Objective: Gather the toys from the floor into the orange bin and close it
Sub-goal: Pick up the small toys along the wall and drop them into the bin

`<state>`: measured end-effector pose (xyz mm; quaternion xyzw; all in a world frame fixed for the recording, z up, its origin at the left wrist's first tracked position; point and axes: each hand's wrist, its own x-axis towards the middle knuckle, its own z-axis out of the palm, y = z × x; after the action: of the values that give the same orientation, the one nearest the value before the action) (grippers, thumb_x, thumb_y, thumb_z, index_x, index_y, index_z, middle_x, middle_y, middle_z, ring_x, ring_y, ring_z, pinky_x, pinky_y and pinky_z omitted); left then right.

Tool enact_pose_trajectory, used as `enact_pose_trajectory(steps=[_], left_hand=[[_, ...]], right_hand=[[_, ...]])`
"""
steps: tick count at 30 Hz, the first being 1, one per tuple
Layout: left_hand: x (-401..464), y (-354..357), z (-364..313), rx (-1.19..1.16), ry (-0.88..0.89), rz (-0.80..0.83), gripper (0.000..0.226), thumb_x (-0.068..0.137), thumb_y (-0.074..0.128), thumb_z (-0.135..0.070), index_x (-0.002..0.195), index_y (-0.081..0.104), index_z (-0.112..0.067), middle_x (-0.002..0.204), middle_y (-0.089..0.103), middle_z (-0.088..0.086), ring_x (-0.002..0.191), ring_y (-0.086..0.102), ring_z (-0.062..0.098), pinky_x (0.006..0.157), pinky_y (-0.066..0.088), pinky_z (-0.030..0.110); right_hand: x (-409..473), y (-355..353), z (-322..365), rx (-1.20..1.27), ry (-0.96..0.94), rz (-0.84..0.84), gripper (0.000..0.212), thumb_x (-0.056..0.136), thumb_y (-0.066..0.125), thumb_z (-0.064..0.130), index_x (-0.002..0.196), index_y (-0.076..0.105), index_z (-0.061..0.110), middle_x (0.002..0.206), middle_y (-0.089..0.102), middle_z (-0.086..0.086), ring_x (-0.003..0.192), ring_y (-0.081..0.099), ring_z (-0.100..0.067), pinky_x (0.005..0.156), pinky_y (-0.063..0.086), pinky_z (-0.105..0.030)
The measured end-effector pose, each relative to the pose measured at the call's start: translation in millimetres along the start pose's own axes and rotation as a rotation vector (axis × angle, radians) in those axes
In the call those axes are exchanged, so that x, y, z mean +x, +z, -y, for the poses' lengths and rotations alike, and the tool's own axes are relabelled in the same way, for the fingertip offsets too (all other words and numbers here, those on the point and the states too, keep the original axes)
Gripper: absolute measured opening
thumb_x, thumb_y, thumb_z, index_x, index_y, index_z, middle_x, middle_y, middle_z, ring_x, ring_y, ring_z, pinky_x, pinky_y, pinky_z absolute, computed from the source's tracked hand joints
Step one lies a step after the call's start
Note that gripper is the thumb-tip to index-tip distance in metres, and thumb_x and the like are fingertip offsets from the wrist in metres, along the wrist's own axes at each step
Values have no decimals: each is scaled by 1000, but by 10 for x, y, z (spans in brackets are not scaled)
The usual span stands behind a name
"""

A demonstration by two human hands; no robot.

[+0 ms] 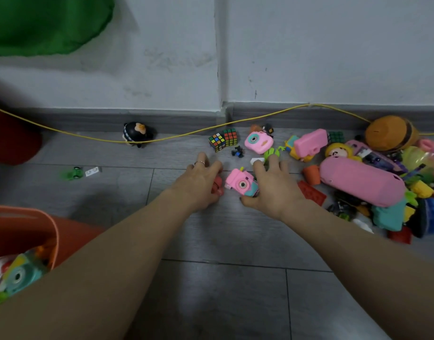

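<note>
- Down on the grey floor (223, 241), I reach both arms out toward scattered toys near the wall.
- My left hand (198, 185) curls over a small red toy (217, 184), fingers closing round it.
- My right hand (272, 190) grips the pink toy camera (240, 184), thumb beneath it and fingers spread over the far side.
- At lower left stands the orange bin (27, 229), open and already holding a teal camera toy (22, 273) among others; I see no lid.
- Most toys are not yet gathered: two puzzle cubes (223, 139), a second pink camera (257, 142), a black round figure (137, 133) and a large pile at right around a long pink case (360, 184).
- Risk, as I judge it: the camera's bulky shape could slip from a loose, spread grip on the carry, and the yellow cord (162, 138) lying across the toys could snag a reach.
</note>
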<state>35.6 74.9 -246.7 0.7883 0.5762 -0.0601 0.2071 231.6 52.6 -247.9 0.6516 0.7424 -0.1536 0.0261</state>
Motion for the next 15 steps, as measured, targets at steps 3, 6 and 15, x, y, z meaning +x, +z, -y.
enact_pose_trajectory(steps=[3,6,15], left_hand=[[-101,5,65,9,-9,37,49,85,67,-41,121,41,-22,126,27,9,108,49,31,91,50,48],[-211,-7,98,54,-49,52,53,83,68,-45,121,39,-23,131,23,10,112,47,32,91,50,48],[-459,57,35,63,-104,133,54,91,62,-36,133,33,-17,139,24,21,105,57,36,90,49,41]], right_hand=[[-68,30,31,16,2,-48,64,76,70,44,127,47,12,129,38,-16,125,37,-39,96,40,-42],[-156,60,55,58,-4,-102,53,80,68,31,125,48,11,125,41,-16,113,46,-37,84,45,-41],[-405,161,62,84,-11,-116,23,85,58,16,106,54,7,112,47,-18,100,51,-37,65,30,-35]])
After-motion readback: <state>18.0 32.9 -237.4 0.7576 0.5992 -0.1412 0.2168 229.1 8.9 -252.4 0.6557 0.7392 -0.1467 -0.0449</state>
